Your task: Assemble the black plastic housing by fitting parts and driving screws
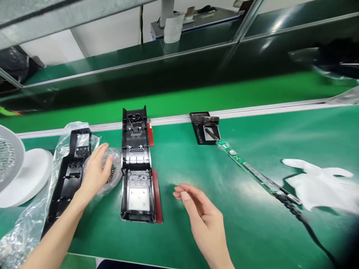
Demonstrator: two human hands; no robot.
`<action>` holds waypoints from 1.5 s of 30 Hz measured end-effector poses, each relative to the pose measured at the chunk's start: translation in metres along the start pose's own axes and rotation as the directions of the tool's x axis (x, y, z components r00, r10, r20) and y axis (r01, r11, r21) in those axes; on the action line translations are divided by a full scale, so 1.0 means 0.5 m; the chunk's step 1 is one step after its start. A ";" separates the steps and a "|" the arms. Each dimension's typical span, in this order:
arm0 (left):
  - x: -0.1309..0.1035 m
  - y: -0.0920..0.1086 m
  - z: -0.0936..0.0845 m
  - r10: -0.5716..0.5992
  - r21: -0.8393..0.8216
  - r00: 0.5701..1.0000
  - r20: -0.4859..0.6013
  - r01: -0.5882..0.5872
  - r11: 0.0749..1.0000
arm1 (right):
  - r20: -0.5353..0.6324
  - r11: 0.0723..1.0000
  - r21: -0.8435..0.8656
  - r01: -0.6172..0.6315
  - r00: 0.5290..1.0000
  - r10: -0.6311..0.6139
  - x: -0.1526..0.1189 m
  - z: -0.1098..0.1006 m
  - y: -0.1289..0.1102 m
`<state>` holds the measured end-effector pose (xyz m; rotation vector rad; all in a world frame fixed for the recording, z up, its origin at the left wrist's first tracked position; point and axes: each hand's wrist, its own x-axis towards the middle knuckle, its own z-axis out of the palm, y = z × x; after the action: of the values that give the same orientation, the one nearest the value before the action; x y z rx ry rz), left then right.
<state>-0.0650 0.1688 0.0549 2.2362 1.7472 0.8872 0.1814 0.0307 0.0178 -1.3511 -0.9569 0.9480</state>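
My left hand [95,172] rests with spread fingers on a small clear plastic bag of tiny dark parts [110,175]. It holds nothing firmly. A long black plastic housing [137,164] with red edges lies lengthwise just right of that bag. Another black housing [68,175] lies on a crinkled clear bag [28,220] to the left of my hand. My right hand [200,216] hovers empty over the green mat, fingers loosely curled, to the right of the middle housing.
A soldering iron [252,172] with a green handle rests on its black stand [206,129], cable trailing to the lower right. A white glove [319,183] lies at the right. A white fan base [25,175] stands at the left. A conveyor rail [252,110] runs behind.
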 end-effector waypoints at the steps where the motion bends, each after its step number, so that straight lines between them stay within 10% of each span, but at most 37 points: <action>1: 0.007 -0.004 0.004 -0.036 0.029 0.999 0.036 0.035 0.999 | 0.043 0.998 -0.055 0.039 0.998 -0.036 0.007 0.005 -0.004; 11: 0.025 -0.033 -0.024 -0.019 0.159 0.995 0.093 0.004 0.987 | 0.232 0.810 -0.389 0.439 0.898 -0.375 0.075 0.014 -0.037; 19: 0.013 0.016 -0.032 0.181 0.018 0.982 -0.046 -0.181 0.983 | 0.321 0.783 -0.421 0.457 0.883 -0.343 0.157 0.047 -0.038; 25: -0.021 0.041 -0.018 0.274 -0.046 0.962 -0.008 -0.274 0.961 | 0.262 0.801 -0.541 0.258 0.956 -0.130 0.228 0.081 -0.072; 30: -0.015 0.030 -0.012 0.344 -0.006 0.939 -0.015 -0.345 0.939 | 0.243 0.786 -0.520 0.334 0.940 -0.239 0.245 0.076 -0.072; 36: 0.076 0.045 0.006 0.533 0.153 0.832 0.156 -0.554 0.819 | 0.264 0.712 -0.446 0.543 0.839 -0.476 0.222 0.072 -0.062; 45: 0.163 0.055 0.033 0.580 0.216 0.623 0.525 -0.757 0.617 | 0.151 0.790 -0.435 0.432 0.900 -0.408 0.097 0.013 -0.040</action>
<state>-0.0220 0.2400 0.0829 3.1746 0.9011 0.0399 0.1917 0.0785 0.0382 -1.4128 -1.5177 0.4193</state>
